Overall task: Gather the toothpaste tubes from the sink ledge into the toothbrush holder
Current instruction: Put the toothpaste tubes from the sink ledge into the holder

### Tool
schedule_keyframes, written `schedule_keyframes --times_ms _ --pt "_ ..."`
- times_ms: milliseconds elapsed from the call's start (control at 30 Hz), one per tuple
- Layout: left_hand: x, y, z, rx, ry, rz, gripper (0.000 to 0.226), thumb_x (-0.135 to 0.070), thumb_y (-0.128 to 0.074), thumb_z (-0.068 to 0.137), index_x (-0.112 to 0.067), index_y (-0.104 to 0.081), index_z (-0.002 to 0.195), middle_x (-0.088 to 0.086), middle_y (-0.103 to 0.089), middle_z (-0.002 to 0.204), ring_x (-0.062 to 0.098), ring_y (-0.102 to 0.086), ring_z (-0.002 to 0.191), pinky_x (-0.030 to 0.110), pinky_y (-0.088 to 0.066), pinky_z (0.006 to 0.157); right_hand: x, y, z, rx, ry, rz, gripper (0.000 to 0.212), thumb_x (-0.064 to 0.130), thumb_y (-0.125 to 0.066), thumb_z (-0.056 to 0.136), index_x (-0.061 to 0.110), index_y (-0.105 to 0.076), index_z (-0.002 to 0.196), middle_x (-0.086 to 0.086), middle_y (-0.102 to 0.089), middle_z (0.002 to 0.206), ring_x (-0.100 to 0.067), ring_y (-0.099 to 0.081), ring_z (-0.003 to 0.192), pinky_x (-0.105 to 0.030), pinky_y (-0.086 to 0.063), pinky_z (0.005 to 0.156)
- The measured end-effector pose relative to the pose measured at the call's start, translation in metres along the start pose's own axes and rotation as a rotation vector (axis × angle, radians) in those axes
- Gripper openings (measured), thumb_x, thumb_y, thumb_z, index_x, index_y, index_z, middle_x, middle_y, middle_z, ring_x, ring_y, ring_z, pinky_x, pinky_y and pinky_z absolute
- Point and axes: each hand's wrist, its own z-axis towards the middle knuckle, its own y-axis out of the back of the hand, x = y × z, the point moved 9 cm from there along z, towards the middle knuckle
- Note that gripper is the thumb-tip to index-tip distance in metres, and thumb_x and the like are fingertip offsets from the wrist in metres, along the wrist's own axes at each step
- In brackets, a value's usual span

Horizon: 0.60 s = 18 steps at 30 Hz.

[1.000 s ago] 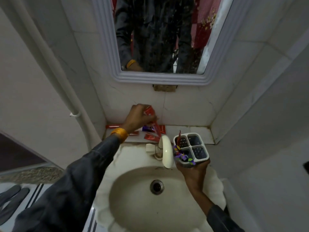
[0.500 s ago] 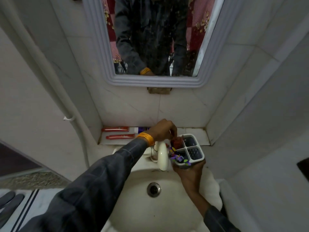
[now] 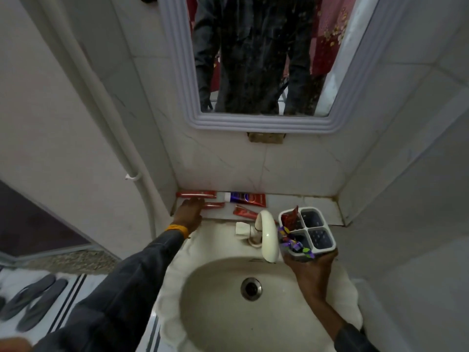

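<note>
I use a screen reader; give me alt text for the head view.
The left hand reaches for red toothpaste tubes on the sink ledge, while the right hand holds a four-compartment toothbrush holder with one red tube inside, beside the faucet.

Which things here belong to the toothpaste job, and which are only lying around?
Job:
- red tubes on the ledge
- blue-and-red tube
- holder in right hand
- left hand

Bystanders:
- tap
- mirror
- slippers

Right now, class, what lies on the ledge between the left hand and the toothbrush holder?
In the head view, the small red tube and the white tap lie between the left hand and the toothbrush holder.
</note>
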Motion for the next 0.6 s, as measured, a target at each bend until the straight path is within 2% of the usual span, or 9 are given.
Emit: schedule_keyframes --times_ms 67,200,300,367,467,533,600 --pt "-0.010 -0.004 0.008 -0.010 -0.031 0.032 0.055 -0.006 -0.057 0.091 -0.008 -0.044 0.144 0.021 -0.046 0.147 0.039 -0.048 0.130 0.040 -0.039 0.109 0.005 0.000 -0.002 0.002 0.022 -0.015 0.123 0.010 -0.108 0.046 0.014 -0.035 0.145 -0.014 -0.062 0.143 -0.032 -0.066 0.127 -0.037 -0.055 0.105" --pt "-0.027 -0.016 0.015 -0.020 -0.039 0.149 0.035 -0.013 -0.051 0.095 -0.007 -0.054 0.129 0.021 -0.051 0.139 0.038 -0.058 0.114 0.043 -0.049 0.095 0.009 0.001 0.002 0.024 0.036 0.013 0.116 0.007 -0.107 0.048 0.010 -0.043 0.145 -0.012 -0.066 0.139 -0.026 -0.069 0.125 -0.042 -0.058 0.104" --pt "-0.035 -0.009 0.012 -0.045 -0.061 0.164 0.034 -0.014 -0.063 0.089 -0.008 -0.060 0.122 0.017 -0.060 0.129 0.034 -0.062 0.110 0.041 -0.052 0.092 0.015 0.001 0.002 0.035 0.044 0.032 0.114 0.002 -0.106 0.047 0.008 -0.045 0.143 -0.012 -0.068 0.136 -0.026 -0.071 0.122 -0.028 -0.058 0.101" --pt "-0.039 0.010 0.011 -0.076 -0.057 0.013 0.041 -0.015 -0.074 0.081 -0.011 -0.063 0.120 0.015 -0.066 0.120 0.033 -0.063 0.108 0.039 -0.053 0.091 0.018 0.001 0.000 0.048 0.040 0.053 0.113 0.005 -0.106 0.047 0.007 -0.044 0.141 -0.014 -0.069 0.135 -0.029 -0.071 0.120 -0.015 -0.057 0.095" --pt "-0.056 0.058 0.014 -0.072 -0.030 -0.309 0.032 -0.017 -0.083 0.073 -0.014 -0.066 0.100 0.007 -0.071 0.097 0.026 -0.066 0.091 0.032 -0.052 0.076 0.023 0.000 -0.001 0.036 0.054 0.054 0.107 -0.003 -0.105 0.050 0.008 -0.044 0.137 -0.014 -0.068 0.134 -0.024 -0.071 0.119 -0.010 -0.055 0.094" --pt "-0.092 0.095 0.013 -0.079 -0.127 -0.449 0.025 -0.019 -0.084 0.072 -0.017 -0.064 0.087 0.004 -0.070 0.089 0.021 -0.068 0.083 0.027 -0.051 0.066 0.030 0.000 -0.003 0.028 0.076 0.047 0.109 -0.004 -0.104 0.050 0.015 -0.042 0.137 -0.011 -0.066 0.133 -0.013 -0.069 0.117 -0.006 -0.052 0.093" --pt "-0.144 0.125 0.005 -0.098 -0.306 -0.534 0.023 -0.020 -0.081 0.076 -0.016 -0.064 0.090 0.000 -0.069 0.090 0.014 -0.067 0.081 0.025 -0.054 0.066 0.031 0.000 -0.003 0.036 0.089 0.042 0.110 -0.003 -0.105 0.050 0.015 -0.042 0.139 -0.009 -0.066 0.132 0.002 -0.069 0.114 -0.005 -0.051 0.093"
